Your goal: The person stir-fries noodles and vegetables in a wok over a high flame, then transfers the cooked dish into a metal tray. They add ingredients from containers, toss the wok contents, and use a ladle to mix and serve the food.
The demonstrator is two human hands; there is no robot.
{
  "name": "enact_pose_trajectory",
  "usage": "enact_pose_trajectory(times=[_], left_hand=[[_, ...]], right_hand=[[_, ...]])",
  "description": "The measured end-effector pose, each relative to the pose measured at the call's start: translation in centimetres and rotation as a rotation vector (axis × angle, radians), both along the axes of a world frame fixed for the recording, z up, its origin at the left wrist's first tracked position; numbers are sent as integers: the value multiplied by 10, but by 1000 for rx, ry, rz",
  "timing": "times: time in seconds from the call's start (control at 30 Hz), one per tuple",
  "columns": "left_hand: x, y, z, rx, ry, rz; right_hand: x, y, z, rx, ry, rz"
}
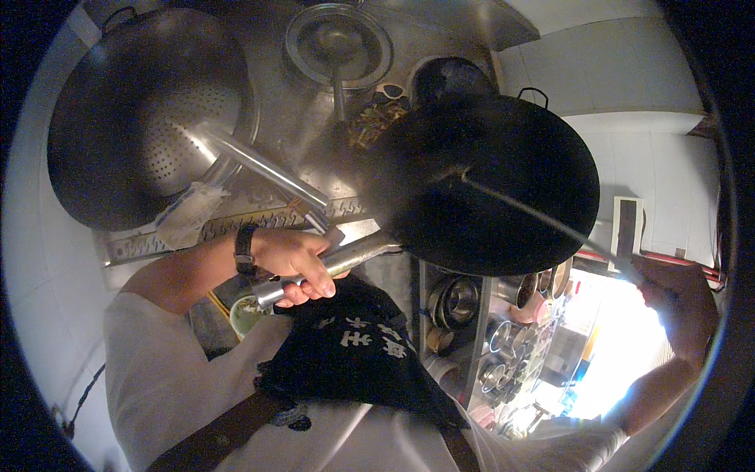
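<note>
My left hand [301, 265] is closed round the metal tube handle [360, 251] of a large dark wok [507, 212]. The wok is tilted, and its inside is too dark to make out any food. At the right, in shadow, my right hand [655, 289] grips the far end of a long thin metal rod handle [531, 209]. That rod reaches into the middle of the wok, where the tool's head is blurred. Near my left hand ends the handle of a perforated metal strainer [183, 141], which lies in a second wok [94, 135].
A steel basin [295, 56] with a ladle [338, 97] stands at the back. Shredded food [377, 121] and a dark round pan [451, 74] are beside it. A pale cloth [191, 212] hangs over the slotted stove edge [265, 221]. Several metal bowls [460, 301] stand on shelving at lower right.
</note>
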State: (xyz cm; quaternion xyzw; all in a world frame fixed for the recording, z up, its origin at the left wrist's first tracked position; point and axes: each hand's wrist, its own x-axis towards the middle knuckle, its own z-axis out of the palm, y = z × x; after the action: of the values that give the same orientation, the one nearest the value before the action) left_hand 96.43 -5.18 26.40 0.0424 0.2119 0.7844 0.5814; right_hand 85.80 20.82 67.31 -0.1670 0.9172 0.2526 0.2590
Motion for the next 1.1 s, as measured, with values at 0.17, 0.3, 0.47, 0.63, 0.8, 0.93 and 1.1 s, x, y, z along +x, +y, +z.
enact_pose_trajectory(times=[0.17, 0.3, 0.47, 0.63, 0.8, 0.93, 1.1], left_hand=[[-4, 0, -2, 20, 1, -19], [-6, 0, -3, -7, -18, -32], [-11, 0, 0, -10, 71, 10], [-21, -2, 4, -26, 70, 32], [-28, -4, 7, -49, 32, 20], [-31, -5, 8, -37, 44, 25], [-30, -4, 8, -53, 10, 22]], right_hand=[[-10, 5, -17, -66, -91, 14], [-31, -23, -62, -110, -39, 177], [-28, -39, -46, 61, 6, -14], [5, -10, -8, 66, -4, -120], [2, 10, -25, 10, -45, -1], [-35, -6, -57, -64, -102, 92], [-54, -29, -86, -175, -73, 208]])
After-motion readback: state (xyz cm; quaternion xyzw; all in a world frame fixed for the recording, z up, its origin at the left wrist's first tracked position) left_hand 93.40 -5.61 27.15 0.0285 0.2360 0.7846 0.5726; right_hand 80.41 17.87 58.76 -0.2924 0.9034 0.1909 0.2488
